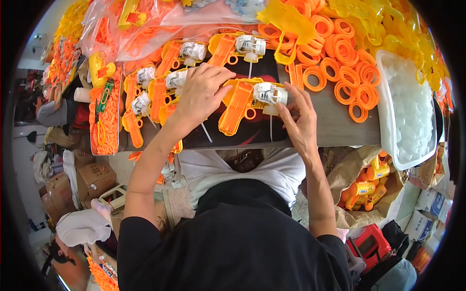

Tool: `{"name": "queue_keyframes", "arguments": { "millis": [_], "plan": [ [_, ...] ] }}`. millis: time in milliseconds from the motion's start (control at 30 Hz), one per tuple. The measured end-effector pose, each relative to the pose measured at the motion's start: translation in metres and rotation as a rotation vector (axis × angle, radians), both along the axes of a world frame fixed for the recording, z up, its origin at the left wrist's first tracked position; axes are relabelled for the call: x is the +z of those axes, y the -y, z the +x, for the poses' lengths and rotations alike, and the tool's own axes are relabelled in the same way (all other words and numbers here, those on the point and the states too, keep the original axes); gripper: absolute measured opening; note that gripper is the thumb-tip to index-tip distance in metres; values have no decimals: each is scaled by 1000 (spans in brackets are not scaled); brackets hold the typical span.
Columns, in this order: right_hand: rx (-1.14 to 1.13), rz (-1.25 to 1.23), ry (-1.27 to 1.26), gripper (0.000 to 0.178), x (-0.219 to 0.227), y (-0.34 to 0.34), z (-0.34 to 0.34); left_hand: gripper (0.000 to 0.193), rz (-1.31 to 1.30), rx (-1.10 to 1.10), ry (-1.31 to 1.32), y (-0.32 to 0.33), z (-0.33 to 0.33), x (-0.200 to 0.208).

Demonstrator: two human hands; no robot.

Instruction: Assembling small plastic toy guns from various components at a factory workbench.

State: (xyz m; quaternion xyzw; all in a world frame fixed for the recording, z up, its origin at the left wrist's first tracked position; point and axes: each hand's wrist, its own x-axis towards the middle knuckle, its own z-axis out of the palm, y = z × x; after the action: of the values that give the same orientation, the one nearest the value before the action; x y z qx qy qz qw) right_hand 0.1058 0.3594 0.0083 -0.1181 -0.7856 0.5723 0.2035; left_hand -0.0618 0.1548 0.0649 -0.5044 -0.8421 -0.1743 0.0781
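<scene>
An open toy gun body [236, 106] lies in front of me on the dark table, with an orange grip, a yellow shell edge and a white mechanism [270, 93]. My left hand [201, 92] has its thumb and fingertips around the rear end of this body. At its other end, my right hand [302, 119] pinches the white mechanism between thumb and fingers. A thin white rod [271, 127] hangs below the mechanism. More such toy gun bodies [224, 49] lie behind and to the left, some partly hidden by my left hand and forearm.
Orange rings [347, 77] are heaped at the right, below yellow shells [359, 19]. A white tub [388, 111] of translucent pieces stands at the right edge. Small orange parts fill a tray [118, 104] at the left. A paper bag [342, 169] of toy guns stands below right.
</scene>
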Motion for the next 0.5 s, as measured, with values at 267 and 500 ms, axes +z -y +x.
{"name": "queue_keyframes", "arguments": {
  "millis": [267,500],
  "plan": [
    [27,-34,58,50,4,-1,-3,26,108,33,8,-6,5,-11],
    [29,-85,142,51,22,-2,-3,14,200,-197,37,-19,30,-5]
  ]
}}
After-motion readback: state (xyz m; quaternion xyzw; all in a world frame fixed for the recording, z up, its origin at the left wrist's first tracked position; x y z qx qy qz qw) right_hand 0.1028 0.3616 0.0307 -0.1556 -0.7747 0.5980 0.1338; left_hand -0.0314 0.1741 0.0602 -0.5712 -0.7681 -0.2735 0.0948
